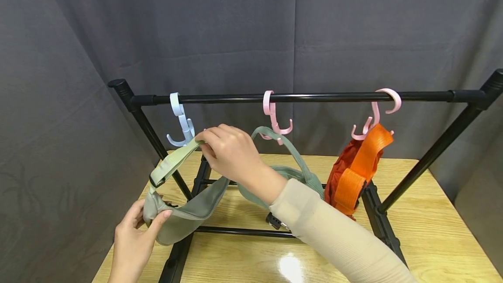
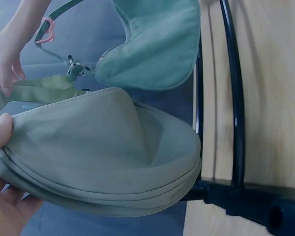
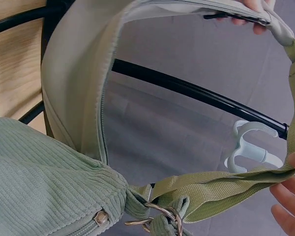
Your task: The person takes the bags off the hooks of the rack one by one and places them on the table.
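Between both hands hangs a grey-green waist bag (image 2: 98, 147) with a pale yellow-green webbing strap (image 1: 174, 160). My left hand (image 1: 133, 239) pinches the bag's left end between thumb and fingers. The strap's upper bend is gripped by my right hand (image 1: 232, 147), just in front of and below the light blue hook (image 1: 182, 121). Behind my right wrist, a green corduroy shoulder bag (image 3: 54, 182) hangs by its strap from the middle pink hook (image 1: 275, 119). In the right wrist view its metal rings sit close beside the webbing strap.
A black rack's top bar (image 1: 322, 97) runs across, carrying the hooks. On the right pink hook (image 1: 375, 117) hangs a red bag with a broad orange strap (image 1: 357, 169). The rack's legs and lower bars stand on a wooden table (image 1: 444, 230), with grey cloth (image 1: 353, 25) behind.
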The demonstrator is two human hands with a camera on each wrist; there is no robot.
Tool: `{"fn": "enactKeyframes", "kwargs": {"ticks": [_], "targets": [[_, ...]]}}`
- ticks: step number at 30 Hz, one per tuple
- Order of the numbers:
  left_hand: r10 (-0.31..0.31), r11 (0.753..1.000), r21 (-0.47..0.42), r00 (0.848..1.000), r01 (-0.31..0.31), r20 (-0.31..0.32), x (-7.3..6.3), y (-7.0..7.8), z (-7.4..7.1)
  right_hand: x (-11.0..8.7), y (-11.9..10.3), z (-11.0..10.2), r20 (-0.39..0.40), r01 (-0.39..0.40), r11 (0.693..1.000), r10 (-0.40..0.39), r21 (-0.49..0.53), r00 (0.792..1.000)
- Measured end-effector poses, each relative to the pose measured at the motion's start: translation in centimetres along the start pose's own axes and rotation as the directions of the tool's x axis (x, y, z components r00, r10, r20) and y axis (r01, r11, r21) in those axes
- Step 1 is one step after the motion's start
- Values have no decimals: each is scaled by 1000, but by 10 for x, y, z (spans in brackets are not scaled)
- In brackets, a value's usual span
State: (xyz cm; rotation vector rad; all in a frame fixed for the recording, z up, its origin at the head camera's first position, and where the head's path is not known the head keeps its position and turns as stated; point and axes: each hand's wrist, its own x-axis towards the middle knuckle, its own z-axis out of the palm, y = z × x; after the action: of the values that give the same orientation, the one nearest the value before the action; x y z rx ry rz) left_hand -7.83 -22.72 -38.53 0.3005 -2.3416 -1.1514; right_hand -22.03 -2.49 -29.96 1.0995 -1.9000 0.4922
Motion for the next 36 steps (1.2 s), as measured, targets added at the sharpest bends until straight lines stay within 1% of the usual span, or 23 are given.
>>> {"fn": "enactKeyframes", "kwargs": {"ticks": [3, 7, 10, 11, 14, 16, 21, 27, 32, 36], "targets": [[60, 998, 2, 998, -60, -34, 3, 2, -5, 0, 0, 0, 2, 1, 1000, -1, -2, 1000], [149, 988, -42, 987, -152, -63, 9, 3, -9, -1, 0, 0, 1, -3, 1000, 3, -7, 1000], [175, 981, -72, 980, -182, -100, 12, 2, -11, -3, -1, -1, 4, 4, 1000, -4, 6, 1000], [171, 981, -74, 978, -180, -116, 13, 2, -12, -5, -1, -1, 5, 7, 1000, -7, 8, 1000], [134, 985, -86, 979, -148, -150, 13, 3, -14, -7, -2, -2, 8, 9, 1000, -10, 12, 1000], [123, 985, -98, 979, -140, -163, 15, 5, -15, -9, -3, -2, 10, 8, 1000, -8, 14, 1000], [107, 982, -136, 981, -130, -165, 20, 11, -18, -14, -5, -3, 21, 12, 1000, -13, 23, 1000], [70, 979, -180, 986, -97, -150, 27, 19, -23, -19, -9, -2, 31, 12, 999, -13, 32, 999], [78, 966, -230, 983, -116, -168, 32, 22, -27, -23, -12, 2, 29, 20, 999, -21, 36, 999], [75, 964, -236, 977, -122, -200, 35, 24, -33, -26, -12, 3, 21, 23, 999, -23, 29, 1000]]}}
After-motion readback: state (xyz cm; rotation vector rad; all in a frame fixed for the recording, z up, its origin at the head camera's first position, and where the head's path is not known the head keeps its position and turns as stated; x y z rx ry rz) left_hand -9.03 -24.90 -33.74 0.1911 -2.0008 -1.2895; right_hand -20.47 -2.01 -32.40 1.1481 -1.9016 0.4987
